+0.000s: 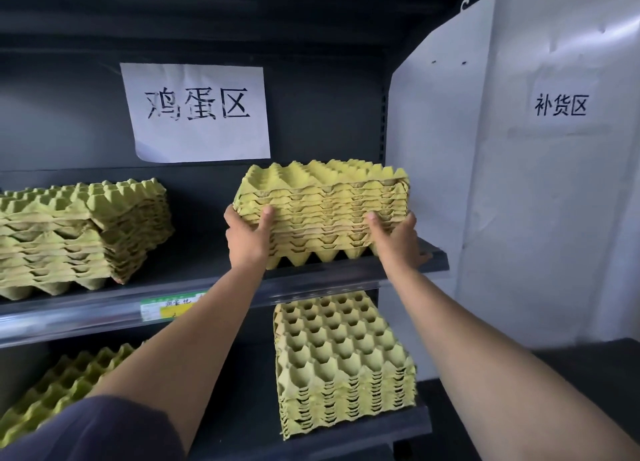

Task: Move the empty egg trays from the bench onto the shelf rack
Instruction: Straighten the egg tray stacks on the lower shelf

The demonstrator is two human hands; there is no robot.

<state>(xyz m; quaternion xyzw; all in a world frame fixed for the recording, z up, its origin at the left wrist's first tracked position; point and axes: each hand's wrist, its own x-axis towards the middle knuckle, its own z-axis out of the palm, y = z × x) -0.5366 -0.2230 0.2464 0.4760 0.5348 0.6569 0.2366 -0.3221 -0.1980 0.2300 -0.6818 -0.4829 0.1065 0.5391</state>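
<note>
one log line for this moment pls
step: place egg tray stack on upper shelf | left hand: grips left end | right hand: grips right end | released: no

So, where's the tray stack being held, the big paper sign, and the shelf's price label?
held tray stack (322, 218): head view, middle of its front face.
paper sign (197, 110): head view, centre of the sheet.
price label (169, 310): head view, its yellow patch.

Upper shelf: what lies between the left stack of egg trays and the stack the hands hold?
Head view: only bare dark shelf board separates the left stack from the held stack.
</note>
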